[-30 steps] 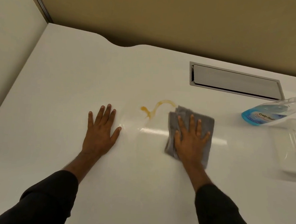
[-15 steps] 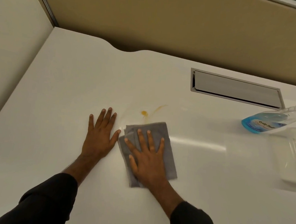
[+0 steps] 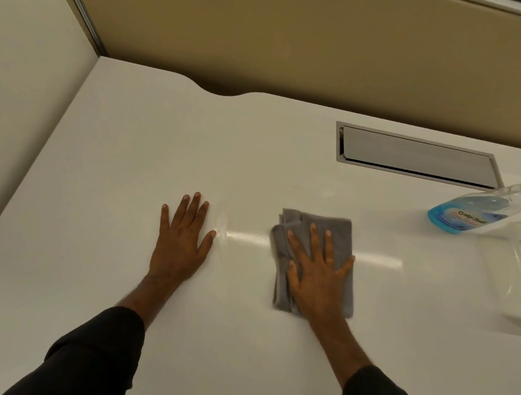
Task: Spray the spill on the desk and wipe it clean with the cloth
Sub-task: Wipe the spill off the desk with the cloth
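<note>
A folded grey cloth (image 3: 339, 232) lies flat on the white desk (image 3: 164, 161), right of the middle. My right hand (image 3: 315, 271) presses down on it with fingers spread, covering most of it. My left hand (image 3: 180, 244) rests palm down on the bare desk to the left of the cloth, holding nothing. No orange stain shows on the surface; only a faint wet sheen and a light streak lie between the hands. The spray bottle (image 3: 471, 213), clear with blue liquid, stands at the right edge of the view, away from both hands.
A clear plastic container (image 3: 517, 274) sits at the right, in front of the bottle. A metal cable flap (image 3: 414, 158) is set into the desk at the back right. Beige partition walls (image 3: 293, 46) close off the back and the left side.
My right hand swept the cloth left over the orange spill, then back to the right. The orange mark shrank and is now gone from view. My left hand stayed put.
</note>
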The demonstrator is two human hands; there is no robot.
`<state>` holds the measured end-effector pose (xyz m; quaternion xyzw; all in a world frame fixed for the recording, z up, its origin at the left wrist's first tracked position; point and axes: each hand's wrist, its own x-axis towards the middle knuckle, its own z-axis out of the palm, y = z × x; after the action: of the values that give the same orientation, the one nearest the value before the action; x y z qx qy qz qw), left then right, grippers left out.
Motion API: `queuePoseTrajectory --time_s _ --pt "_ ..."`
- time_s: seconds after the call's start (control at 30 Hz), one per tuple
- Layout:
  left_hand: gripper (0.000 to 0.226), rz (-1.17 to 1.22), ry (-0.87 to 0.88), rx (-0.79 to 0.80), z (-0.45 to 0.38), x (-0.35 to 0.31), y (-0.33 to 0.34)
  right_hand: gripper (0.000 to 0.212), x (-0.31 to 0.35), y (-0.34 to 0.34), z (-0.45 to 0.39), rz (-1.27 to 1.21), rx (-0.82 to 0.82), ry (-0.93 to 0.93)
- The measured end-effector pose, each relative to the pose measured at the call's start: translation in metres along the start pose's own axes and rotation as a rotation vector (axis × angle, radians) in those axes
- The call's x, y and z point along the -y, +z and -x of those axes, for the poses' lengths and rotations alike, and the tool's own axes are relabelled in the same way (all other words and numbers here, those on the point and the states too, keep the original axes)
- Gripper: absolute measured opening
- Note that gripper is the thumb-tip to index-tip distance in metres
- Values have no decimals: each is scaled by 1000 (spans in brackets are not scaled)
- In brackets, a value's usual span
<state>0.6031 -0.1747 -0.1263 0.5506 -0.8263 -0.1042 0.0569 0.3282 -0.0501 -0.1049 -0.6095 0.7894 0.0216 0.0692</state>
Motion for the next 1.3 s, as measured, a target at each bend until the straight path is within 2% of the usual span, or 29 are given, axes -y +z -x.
queuePoseTrajectory --time_s 0.1,0.2,0.33,0.43,0.57,0.67,0.77,0.9,0.97,1.1,1.2,1.3 --pt "66 -11 -3 1 -1 -1 0 72 10 11 49 6 -39 -118" --pt "65 -22 -3 7 -1 -1 -1 72 44 19 63 -30 -37 -219" --pt "62 5 4 -9 -1 -1 -2 67 93 15 10 -78 -46 -303" --pt "59 5 9 -25 -1 0 -1 59 102 3 -51 -121 -48 -228" --pt "58 22 8 -42 0 1 1 58 64 -17 -113 -101 -1 -42" --pt "57 43 3 -57 0 -1 1 57 9 -27 -122 -65 22 128" --pt "57 47 5 -66 2 -1 1 56 -39 -29 -91 -43 32 218" --pt "56 32 2 -75 1 -1 2 58 -56 -18 -12 -13 68 151" --pt "56 23 3 -75 0 -2 1 59 -36 -11 29 -21 49 78" --pt "54 15 6 -60 0 -2 0 66 40 8 77 -3 11 -198" --pt "54 16 0 -51 0 -1 0 65 89 14 56 -71 -28 -280" --pt "53 27 4 -49 0 -1 -1 60 111 8 3 -109 -45 -230"
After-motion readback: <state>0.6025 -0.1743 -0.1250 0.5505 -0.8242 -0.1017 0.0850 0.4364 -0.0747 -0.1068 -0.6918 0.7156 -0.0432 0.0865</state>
